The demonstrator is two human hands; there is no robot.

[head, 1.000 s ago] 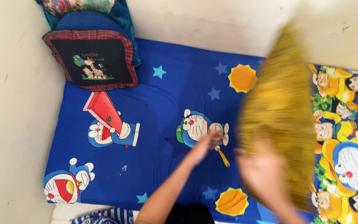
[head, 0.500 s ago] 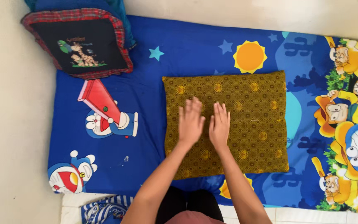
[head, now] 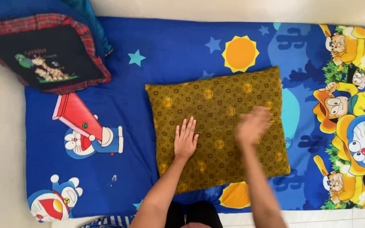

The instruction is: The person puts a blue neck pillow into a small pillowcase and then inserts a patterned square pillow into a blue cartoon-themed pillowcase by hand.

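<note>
one brown-gold patterned pillow (head: pixel 220 126) lies flat near the middle of the blue cartoon mattress sheet (head: pixel 157 50), and everything else is placed from that pillow. two hands rest on or over it. the left hand (head: pixel 185 139) lies palm down on the pillow's lower left part, fingers straight and slightly spread, flat open and gripping nothing. the right hand (head: pixel 253 124) is over the pillow's right half; it is blurred, so whether it touches the fabric cannot be told, but it looks open and holds nothing.

half a second ago both hands lay side by side near the pillow's centre; now they are apart, the right one having moved toward the right edge. a full second ago the pillow was up off the sheet, a yellow blur in the air.

up and to the left of the pillow sits one black cushion with a red plaid border (head: pixel 43 55), showing a small animal picture on its face. just above the pillow's top edge is one printed orange sun (head: pixel 240 53); a second sun (head: pixel 235 196) peeks from under its lower edge.
</note>
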